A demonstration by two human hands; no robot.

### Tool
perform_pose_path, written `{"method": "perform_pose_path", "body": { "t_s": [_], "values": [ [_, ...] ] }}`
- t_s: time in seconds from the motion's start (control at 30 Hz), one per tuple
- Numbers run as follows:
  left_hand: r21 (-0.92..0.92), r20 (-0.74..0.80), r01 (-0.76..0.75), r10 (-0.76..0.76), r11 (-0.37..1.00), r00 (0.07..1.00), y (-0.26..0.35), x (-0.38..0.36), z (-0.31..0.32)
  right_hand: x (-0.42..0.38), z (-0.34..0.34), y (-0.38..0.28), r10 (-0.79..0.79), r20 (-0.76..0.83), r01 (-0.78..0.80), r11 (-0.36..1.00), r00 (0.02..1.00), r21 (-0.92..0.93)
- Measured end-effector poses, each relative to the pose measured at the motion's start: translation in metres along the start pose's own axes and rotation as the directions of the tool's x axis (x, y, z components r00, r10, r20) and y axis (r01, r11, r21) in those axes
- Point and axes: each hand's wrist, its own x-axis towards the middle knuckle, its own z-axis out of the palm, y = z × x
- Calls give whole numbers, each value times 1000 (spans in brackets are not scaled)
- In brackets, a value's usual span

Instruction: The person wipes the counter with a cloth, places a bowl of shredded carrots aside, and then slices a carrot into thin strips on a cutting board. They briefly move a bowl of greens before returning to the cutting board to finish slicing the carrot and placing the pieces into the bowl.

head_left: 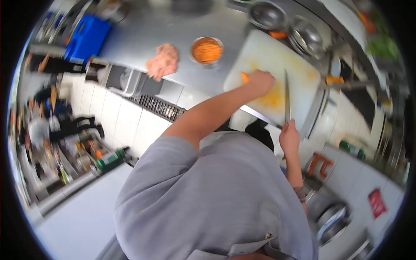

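My left hand point(261, 82) reaches far out over the cutting board point(299, 82), arm stretched long, fingers curled down on a small piece of carrot point(245, 77) that pokes out at the hand's left side. I press it against the board; how tightly the fingers close I cannot tell. My right hand point(289, 138) sits nearer to me, at the near edge of the board, wrapped fully round the handle of a knife point(287, 96). The blade points away from me and lies just to the right of my left hand, close beside it but not touching.

I count one board, one knife, one carrot piece in hand, and one bowl point(207, 51) of shredded orange carrot standing on the steel counter point(143, 30) to the left of the board. One pink cloth point(163, 60) lies further left, near the counter's near edge. Two metal bowls point(267, 15) stand at the far side of the board.

The board's near left corner hangs close to the counter edge. Between bowl and cloth, and beyond them, bare steel lies open. The board's right half is free apart from orange stains.
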Motion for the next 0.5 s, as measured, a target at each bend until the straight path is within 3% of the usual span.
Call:
{"method": "perform_pose_path", "body": {
  "t_s": [0.1,0.13,0.2,0.37,0.5],
  "values": [
    [-82,45,88,-85,993,995,5,-12,-20,5,7,4,-8,2,8,1000,1000,-25],
    [-35,0,93,-93,995,996,6,-18,-19,6,10,4,-60,5,60,997,998,-40],
    [2,-69,128,-128,992,989,7,-25,-10,8,12,8,-19,-16,17,997,1000,-71],
    [-8,-165,88,-88,996,982,10,-3,18,21,21,26,-63,-4,62,997,998,-51],
    [-67,-215,30,-44,997,976,9,-1,3,37,38,60,-139,-26,138,990,990,-30]
  ]
}}
